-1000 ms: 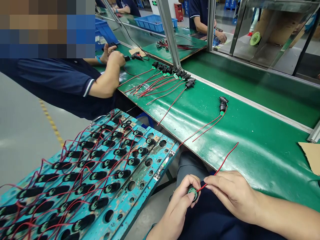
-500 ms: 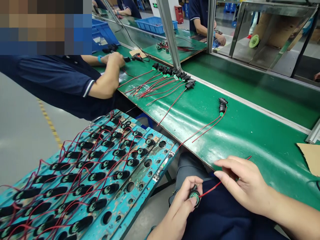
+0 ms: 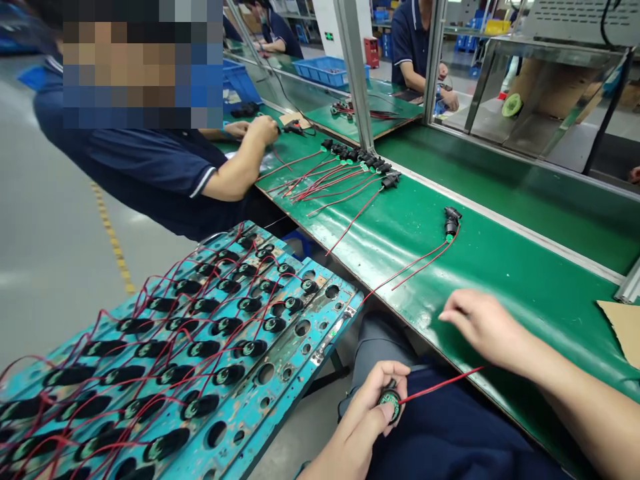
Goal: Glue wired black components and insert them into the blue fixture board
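My left hand (image 3: 367,413) is closed around a small round black part (image 3: 390,402) whose green circuit board faces up toward me. From that part a red wire (image 3: 440,386) stretches right and disappears beneath my right wrist. Above the bench edge, my right hand (image 3: 483,327) has its fingers curled and pressed together. Whether anything is pinched in them is hidden. On the bench beyond lies a black part with a green end (image 3: 451,225), trailing two red wires.
A blue fixture plate (image 3: 265,373) with rows of black parts and tangled red wires stands at left. More wired black parts (image 3: 360,157) lie farther along the green bench (image 3: 520,267). A co-worker's arm (image 3: 235,173) reaches over its far left. Cardboard (image 3: 620,327) lies at right.
My right hand has moved slightly up, and its fingers have gone from spread to pressed together. The left hand still holds the round part. The camera view has shifted a little.
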The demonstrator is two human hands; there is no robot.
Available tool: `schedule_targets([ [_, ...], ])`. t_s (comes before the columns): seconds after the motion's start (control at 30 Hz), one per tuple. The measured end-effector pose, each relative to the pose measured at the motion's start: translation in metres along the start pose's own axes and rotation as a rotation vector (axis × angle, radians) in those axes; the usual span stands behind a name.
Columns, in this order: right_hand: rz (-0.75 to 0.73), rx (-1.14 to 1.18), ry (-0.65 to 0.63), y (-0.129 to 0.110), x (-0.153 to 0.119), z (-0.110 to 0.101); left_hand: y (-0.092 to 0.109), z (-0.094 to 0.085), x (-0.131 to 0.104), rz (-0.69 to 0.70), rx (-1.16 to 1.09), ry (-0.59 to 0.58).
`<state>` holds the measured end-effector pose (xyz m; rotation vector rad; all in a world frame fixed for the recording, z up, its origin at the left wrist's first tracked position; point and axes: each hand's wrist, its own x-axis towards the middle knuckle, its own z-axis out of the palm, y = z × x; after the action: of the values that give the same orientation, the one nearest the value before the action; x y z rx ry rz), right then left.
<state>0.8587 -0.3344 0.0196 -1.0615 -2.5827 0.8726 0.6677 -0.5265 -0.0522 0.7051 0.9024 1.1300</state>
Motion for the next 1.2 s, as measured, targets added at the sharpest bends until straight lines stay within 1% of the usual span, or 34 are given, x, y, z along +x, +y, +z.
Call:
schedule_targets([
  [0.1,0.216,-0.086,0.270,0.037,-0.006,-0.027,0.002,-0.005,-0.003,0.006,-0.089,0.034],
  [0.17,0.351,-0.121,0.442,0.052,-0.010,-0.041,0.007,-0.007,-0.004,0.003,-0.110,0.052],
  [0.2,0.391,-0.127,0.491,0.056,-0.012,-0.046,0.009,-0.007,-0.004,0.002,-0.114,0.056],
  [0.23,0.403,-0.119,0.504,0.055,-0.014,-0.049,0.011,-0.008,-0.005,0.003,-0.115,0.058],
  [0.27,0.381,-0.090,0.479,0.052,-0.014,-0.049,0.012,-0.007,-0.005,0.006,-0.111,0.058],
  [0.3,0.328,-0.041,0.416,0.044,-0.013,-0.048,0.012,-0.007,-0.005,0.009,-0.104,0.056],
  [0.33,0.253,0.024,0.323,0.034,-0.010,-0.045,0.012,-0.006,-0.005,0.012,-0.095,0.054],
  [0.4,0.079,0.156,0.076,0.008,-0.003,-0.033,0.012,-0.004,-0.004,0.011,-0.077,0.049],
  [0.47,-0.088,0.225,-0.188,-0.019,0.005,-0.018,0.012,-0.001,-0.004,0.008,-0.068,0.041],
  [0.53,-0.231,0.197,-0.383,-0.039,0.013,-0.002,0.012,0.001,-0.005,0.010,-0.061,0.035],
  [0.6,-0.329,0.102,-0.481,-0.048,0.020,0.010,0.013,0.002,-0.007,0.015,-0.055,0.038],
  [0.67,-0.365,0.027,-0.498,-0.047,0.023,0.016,0.013,0.002,-0.010,0.014,-0.059,0.060],
  [0.7,-0.363,0.017,-0.483,-0.042,0.024,0.015,0.013,0.001,-0.011,0.011,-0.066,0.075],
  [0.77,-0.327,0.039,-0.412,-0.028,0.024,0.007,0.012,-0.002,-0.013,0.007,-0.088,0.106],
  [0.83,-0.245,0.061,-0.301,-0.009,0.022,-0.007,0.011,-0.007,-0.014,0.012,-0.109,0.125],
  [0.93,-0.024,0.020,-0.078,0.019,0.014,-0.031,0.009,-0.014,-0.013,0.028,-0.130,0.120],
  [1.0,0.096,-0.009,0.064,0.028,0.009,-0.041,0.009,-0.017,-0.012,0.036,-0.129,0.117],
  [1.03,0.113,-0.007,0.092,0.028,0.008,-0.043,0.009,-0.018,-0.012,0.036,-0.126,0.121],
  [1.07,0.094,0.011,0.082,0.024,0.007,-0.042,0.009,-0.018,-0.011,0.035,-0.123,0.122],
  [1.1,0.044,0.041,0.038,0.016,0.008,-0.038,0.010,-0.016,-0.011,0.033,-0.123,0.119],
  [1.13,-0.023,0.079,-0.029,0.007,0.009,-0.031,0.011,-0.014,-0.011,0.029,-0.121,0.109],
  [1.2,-0.138,0.147,-0.175,-0.015,0.012,-0.010,0.014,-0.006,-0.011,0.014,-0.105,0.079],
])
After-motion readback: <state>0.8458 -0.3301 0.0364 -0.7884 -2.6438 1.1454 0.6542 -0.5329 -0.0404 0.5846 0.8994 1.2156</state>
